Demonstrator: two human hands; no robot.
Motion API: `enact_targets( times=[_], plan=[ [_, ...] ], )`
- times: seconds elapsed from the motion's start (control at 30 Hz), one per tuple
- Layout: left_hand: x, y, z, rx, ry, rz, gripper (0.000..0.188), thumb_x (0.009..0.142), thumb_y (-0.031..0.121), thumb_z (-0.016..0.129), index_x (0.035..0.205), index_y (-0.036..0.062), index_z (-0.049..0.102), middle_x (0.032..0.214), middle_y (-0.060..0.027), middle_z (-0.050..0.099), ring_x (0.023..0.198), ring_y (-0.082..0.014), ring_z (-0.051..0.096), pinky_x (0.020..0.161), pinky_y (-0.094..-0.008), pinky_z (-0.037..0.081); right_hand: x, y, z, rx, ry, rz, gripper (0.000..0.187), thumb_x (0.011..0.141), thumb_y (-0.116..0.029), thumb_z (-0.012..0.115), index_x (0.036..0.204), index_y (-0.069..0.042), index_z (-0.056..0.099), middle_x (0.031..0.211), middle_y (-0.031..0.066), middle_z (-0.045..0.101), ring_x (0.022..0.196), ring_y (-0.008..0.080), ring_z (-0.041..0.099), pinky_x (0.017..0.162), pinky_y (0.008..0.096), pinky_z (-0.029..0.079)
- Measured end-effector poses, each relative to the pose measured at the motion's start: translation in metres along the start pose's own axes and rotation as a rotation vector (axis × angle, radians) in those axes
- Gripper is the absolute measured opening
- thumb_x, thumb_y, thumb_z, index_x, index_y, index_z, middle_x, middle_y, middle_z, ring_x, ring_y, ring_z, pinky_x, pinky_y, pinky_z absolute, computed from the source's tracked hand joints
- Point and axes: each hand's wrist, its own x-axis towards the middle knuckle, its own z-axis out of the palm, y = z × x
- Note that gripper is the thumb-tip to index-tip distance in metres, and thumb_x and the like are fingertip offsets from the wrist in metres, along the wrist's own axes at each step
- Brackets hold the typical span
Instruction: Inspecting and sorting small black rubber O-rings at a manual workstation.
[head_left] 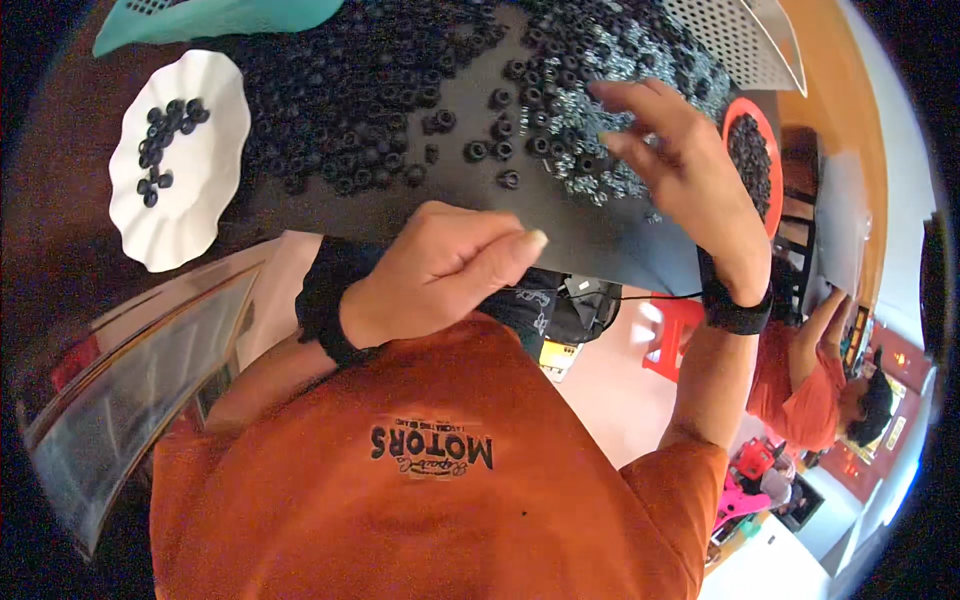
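Observation:
My left hand (445,262) is closed in front of the dark table's near edge, its thumb pressed over the curled fingers; anything inside it is hidden. My right hand (690,165) is over a pile of small shiny silvery pieces (625,60), thumb and forefinger apart, with nothing visible between them. Left of that pile spreads a big heap of small black ring-like parts (340,100) with holes in their middles. Several loose black parts (502,126) lie between the two heaps. The silvery pieces are too small to name.
A white wavy-edged dish (190,225) with several black parts stands at left. Behind it is a teal basket (210,25). At far right are a white perforated basket (740,45) and a red bowl (733,112) of small dark pieces. Another person (815,385) is further right.

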Motion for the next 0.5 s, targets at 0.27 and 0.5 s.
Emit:
enact_targets(
  times=[0.27, 0.5],
  plan=[
    [-0.001, -0.002, -0.003, 0.051, -0.038, 0.088, 0.032, 0.094, 0.021, 0.049, 0.068, 0.0026, 0.049, 0.055, -0.0079, 0.044, 0.048, -0.0194, 0.046, 0.048, -0.0332, 0.036, 0.077, -0.014, 0.029, -0.134, 0.012, -0.265, 0.028, 0.079, -0.004, 0.061, 0.106, -0.001, 0.058, 0.087, 0.0139, 0.053, 0.073, 0.0289, 0.054, 0.067, 0.0346, 0.044],
    [-0.005, -0.003, -0.008, -0.101, -0.013, 0.171, 0.031, 0.094, 0.019, 0.05, 0.068, 0.002, 0.046, 0.056, -0.0092, 0.042, 0.047, -0.0212, 0.045, 0.048, -0.0352, 0.035, 0.099, -0.002, 0.043, -0.219, -0.002, -0.311, 0.027, 0.077, 0.001, 0.059, 0.104, -0.001, 0.059, 0.089, 0.0144, 0.054, 0.08, 0.0331, 0.056, 0.071, 0.0366, 0.045]
  ],
)
